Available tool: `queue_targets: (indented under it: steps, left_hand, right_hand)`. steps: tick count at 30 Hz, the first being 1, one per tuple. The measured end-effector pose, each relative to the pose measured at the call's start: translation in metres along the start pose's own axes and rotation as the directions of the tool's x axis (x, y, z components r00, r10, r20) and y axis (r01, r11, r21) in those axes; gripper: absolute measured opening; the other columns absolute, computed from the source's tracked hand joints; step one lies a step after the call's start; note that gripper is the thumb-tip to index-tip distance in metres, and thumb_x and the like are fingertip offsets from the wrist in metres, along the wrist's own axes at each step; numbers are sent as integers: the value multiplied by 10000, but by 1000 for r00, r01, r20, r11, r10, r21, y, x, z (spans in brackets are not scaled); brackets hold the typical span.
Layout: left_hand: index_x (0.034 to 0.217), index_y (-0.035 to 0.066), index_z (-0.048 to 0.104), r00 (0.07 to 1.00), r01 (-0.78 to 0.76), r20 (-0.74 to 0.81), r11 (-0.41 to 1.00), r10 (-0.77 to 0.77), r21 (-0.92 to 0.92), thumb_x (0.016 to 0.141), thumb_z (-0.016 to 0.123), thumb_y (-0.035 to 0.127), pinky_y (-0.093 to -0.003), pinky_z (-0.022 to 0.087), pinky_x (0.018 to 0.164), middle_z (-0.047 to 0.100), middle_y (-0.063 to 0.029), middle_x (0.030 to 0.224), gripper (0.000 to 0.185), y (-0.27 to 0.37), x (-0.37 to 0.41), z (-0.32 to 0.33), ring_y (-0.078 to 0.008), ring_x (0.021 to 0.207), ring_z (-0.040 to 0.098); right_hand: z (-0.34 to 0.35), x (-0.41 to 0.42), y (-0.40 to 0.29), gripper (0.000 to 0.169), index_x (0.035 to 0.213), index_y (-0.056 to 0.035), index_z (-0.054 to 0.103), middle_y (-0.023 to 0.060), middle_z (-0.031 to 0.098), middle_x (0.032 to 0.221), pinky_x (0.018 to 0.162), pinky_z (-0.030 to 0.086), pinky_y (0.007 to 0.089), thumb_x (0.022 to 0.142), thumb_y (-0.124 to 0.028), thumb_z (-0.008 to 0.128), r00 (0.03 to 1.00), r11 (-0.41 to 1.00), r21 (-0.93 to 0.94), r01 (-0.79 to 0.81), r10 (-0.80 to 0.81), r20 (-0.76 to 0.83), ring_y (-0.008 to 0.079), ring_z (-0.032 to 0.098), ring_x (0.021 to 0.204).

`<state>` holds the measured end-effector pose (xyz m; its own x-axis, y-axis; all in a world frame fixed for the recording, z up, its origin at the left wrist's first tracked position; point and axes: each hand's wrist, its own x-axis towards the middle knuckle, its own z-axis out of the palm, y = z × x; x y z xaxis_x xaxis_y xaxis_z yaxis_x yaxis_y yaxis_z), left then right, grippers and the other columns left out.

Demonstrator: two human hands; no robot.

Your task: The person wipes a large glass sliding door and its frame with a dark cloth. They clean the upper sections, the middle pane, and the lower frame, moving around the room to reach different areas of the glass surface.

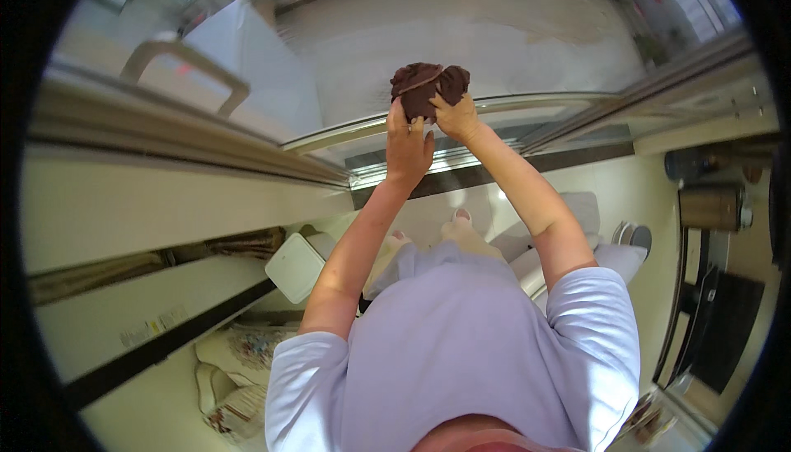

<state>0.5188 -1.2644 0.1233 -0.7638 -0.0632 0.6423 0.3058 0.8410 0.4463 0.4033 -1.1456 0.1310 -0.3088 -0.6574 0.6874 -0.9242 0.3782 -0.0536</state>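
Note:
A bunched dark brown cloth (420,96) is held up at arm's length before me, level with a glass door (482,44). My left hand (409,146) holds its lower left edge, fingers pointing up and away from me. On the right side, my right hand (456,118) grips a fold of the cloth, its thumb side turned toward the left hand. Whether the cloth touches the glass cannot be made out. Left of it, a bracket-shaped door handle (185,59) stands out from the frame.
A metal floor track (432,164) runs below my hands. Beyond the glass stands a white box-like object (247,62). Near my left arm is a white-lidded container (296,268); a floral upholstered seat (247,347) lies further back. Dark furniture (726,328) lines the right.

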Motion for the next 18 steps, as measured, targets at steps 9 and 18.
queue_targets:
  steps: [9, 18]
  left_hand:
    - [1443, 27, 362, 935, -205, 243, 953, 258, -222, 726, 700, -26, -486, 316, 1118, 231, -270, 1535, 795, 103, 87, 78, -467, 1390, 285]
    - [1468, 89, 376, 835, -307, 359, 894, 418, -326, 728, 719, -1, -474, 370, 1098, 208, -224, 1573, 821, 170, 144, 155, -432, 1393, 323]
  right_hand:
    - [-49, -100, 114, 448, 1148, 13, 552, 257, 583, 1125, 876, 458, 540, 751, -156, 673, 809, 880, -42, -472, 414, -418, 479, 541, 1051]
    - [-115, -153, 214, 593, 1362, 21, 426, 291, 566, 1229, 893, 442, 526, 825, -149, 613, 539, 721, 272, -637, 669, -512, 492, 549, 1042]
